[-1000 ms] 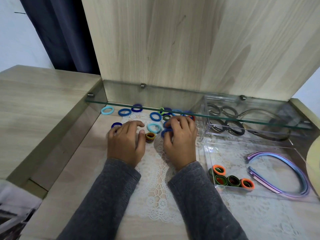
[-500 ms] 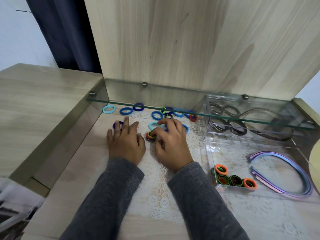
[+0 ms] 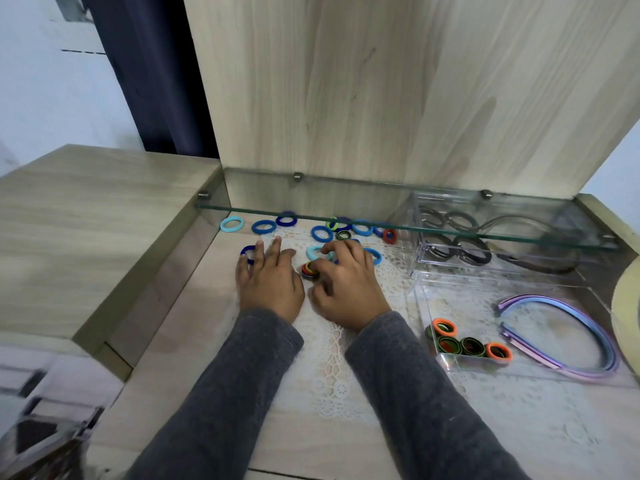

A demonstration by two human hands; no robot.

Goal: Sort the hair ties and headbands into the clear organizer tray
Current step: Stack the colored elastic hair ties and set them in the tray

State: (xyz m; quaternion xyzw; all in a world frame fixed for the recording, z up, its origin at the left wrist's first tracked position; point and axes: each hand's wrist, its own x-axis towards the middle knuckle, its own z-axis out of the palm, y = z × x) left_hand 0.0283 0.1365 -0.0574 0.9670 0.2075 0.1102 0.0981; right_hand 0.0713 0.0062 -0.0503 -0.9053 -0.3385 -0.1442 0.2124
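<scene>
On the lace mat [image 3: 332, 344], my right hand [image 3: 346, 289] pinches a small stack of mixed-colour hair ties [image 3: 309, 270] between curled fingers; my left hand [image 3: 268, 277] lies flat, open, beside it. Right of both, the clear organizer tray [image 3: 429, 306] holds orange-green ties [image 3: 464, 344] and purple headbands [image 3: 571, 334].

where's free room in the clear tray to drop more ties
The near tray is bare between the orange and green ties at its front left and the purple headbands on the right. The back tray is crowded with dark ties.
</scene>
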